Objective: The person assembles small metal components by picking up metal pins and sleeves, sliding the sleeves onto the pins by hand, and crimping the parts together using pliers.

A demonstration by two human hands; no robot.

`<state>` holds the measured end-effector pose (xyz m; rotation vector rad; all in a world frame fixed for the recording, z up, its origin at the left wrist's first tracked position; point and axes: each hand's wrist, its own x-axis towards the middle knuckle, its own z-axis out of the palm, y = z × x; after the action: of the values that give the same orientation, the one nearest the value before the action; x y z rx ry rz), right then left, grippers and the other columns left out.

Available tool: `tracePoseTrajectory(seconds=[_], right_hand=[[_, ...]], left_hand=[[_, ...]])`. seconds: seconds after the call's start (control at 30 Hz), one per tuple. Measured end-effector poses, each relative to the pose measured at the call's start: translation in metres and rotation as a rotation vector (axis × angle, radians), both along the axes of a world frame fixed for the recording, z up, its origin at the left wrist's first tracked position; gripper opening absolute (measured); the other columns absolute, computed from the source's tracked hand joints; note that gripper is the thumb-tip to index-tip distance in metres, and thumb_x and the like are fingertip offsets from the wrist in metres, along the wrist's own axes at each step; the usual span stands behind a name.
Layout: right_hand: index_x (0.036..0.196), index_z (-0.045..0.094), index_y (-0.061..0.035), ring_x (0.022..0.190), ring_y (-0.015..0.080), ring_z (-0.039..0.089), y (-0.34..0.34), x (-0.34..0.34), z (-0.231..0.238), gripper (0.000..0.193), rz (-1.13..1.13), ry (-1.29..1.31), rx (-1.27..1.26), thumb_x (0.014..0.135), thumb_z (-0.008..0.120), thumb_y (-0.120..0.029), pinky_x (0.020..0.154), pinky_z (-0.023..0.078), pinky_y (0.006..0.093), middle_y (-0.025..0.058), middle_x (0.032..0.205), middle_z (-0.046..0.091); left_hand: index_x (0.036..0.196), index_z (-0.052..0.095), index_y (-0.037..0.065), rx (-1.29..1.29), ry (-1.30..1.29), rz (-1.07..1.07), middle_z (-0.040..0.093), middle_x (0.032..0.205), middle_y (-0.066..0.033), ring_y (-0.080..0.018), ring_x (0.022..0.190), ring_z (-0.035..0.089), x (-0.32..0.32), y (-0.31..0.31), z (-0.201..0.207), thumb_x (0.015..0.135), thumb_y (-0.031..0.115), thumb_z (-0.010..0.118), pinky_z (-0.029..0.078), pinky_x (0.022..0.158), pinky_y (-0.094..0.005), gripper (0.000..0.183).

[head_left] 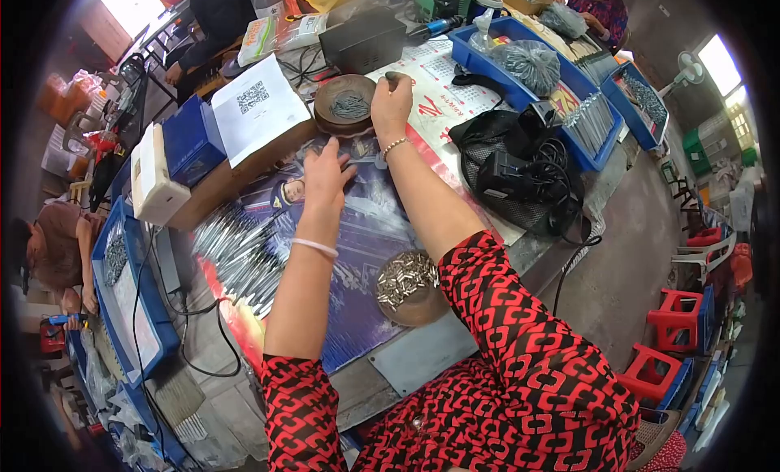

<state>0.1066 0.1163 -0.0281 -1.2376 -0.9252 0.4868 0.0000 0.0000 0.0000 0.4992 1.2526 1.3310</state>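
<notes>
My right hand (392,108) is closed beside the right rim of a brown round dish (323,106). Something dark shows at its fingertips, too small to name. In that dish lies a heap of thin grey metal pins (349,106). Just below the dish my left hand (327,178) hovers over the printed table sheet, fingers apart and holding nothing. To the left of my left forearm a pile of slim silver metal rods (244,257) is spread out. Between my forearms stands a second round dish (418,311) with short shiny metal pieces (405,281).
A box topped with a white coded sheet (258,106) borders the work area at left. A black mesh bag with cables (520,175) lies at right, near a blue tray (597,151) of metal rods. Beyond the dish sits a dark box (363,41). Other people work around.
</notes>
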Motion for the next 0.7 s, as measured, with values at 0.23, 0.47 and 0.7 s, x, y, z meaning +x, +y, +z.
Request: tracePoseTrajectory(seconds=[0.23,0.47,0.7], right_hand=[[0.096,0.054,0.0042,0.086,0.0324,0.058,-0.038,-0.027,0.032,0.018,0.121,0.012,0.196,0.083,0.052,-0.008,0.08,0.045,0.0395,0.0198,0.093,0.059],[0.102,0.051,0.0063,0.087,0.0406,0.059,-0.057,-0.065,0.045,0.037,0.371,-0.305,-0.02,0.08,0.061,-0.022,0.078,0.045,0.043,0.0278,0.09,0.06],[0.101,0.041,0.0106,0.083,0.0452,0.058,-0.063,-0.083,0.05,0.045,0.297,-0.216,-0.084,0.072,0.066,-0.014,0.077,0.046,0.0475,0.0303,0.088,0.059]], left_hand=[[0.131,0.024,-0.003,0.107,-0.119,-0.005,0.041,0.116,-0.017,-0.0345,0.107,0.05,-0.012,-0.068,0.026,0.09,0.015,0.051,0.048,0.083,-0.0498,0.052],[0.121,0.043,0.002,0.159,-0.314,-0.001,0.047,0.115,-0.0149,-0.0309,0.106,0.05,-0.023,-0.142,0.046,0.092,0.02,0.05,0.045,0.087,-0.0444,0.035],[0.126,0.041,0.004,0.202,-0.502,-0.025,0.047,0.121,-0.0145,-0.0264,0.104,0.05,-0.041,-0.209,0.039,0.094,0.022,0.046,0.044,0.087,-0.0399,0.037]])
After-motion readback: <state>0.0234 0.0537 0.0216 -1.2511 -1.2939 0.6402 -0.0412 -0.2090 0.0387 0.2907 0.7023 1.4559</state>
